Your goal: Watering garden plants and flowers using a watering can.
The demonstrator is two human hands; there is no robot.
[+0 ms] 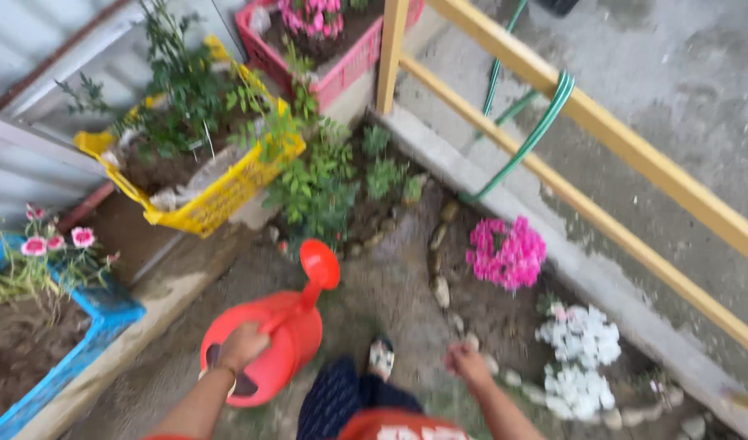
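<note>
Left hand (242,345) grips red watering can (278,338); right hand (467,363) free

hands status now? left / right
Left hand: closed on the red watering can handle.
Right hand: empty, loosely curled, blurred; grip cannot be told.

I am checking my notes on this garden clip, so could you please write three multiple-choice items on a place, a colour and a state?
1. Where is the pink flower clump?
A. in the ground bed
B. in the blue crate
C. on the rail

2. What colour is the watering can?
A. green
B. red
C. white

3. What is the right hand doing?
A. holding the hose
B. gripping the can
C. holding nothing

Answers: 1 A, it grows from soil beside the stones; 2 B, body and spout are red; 3 C, the left hand has the can.
</note>
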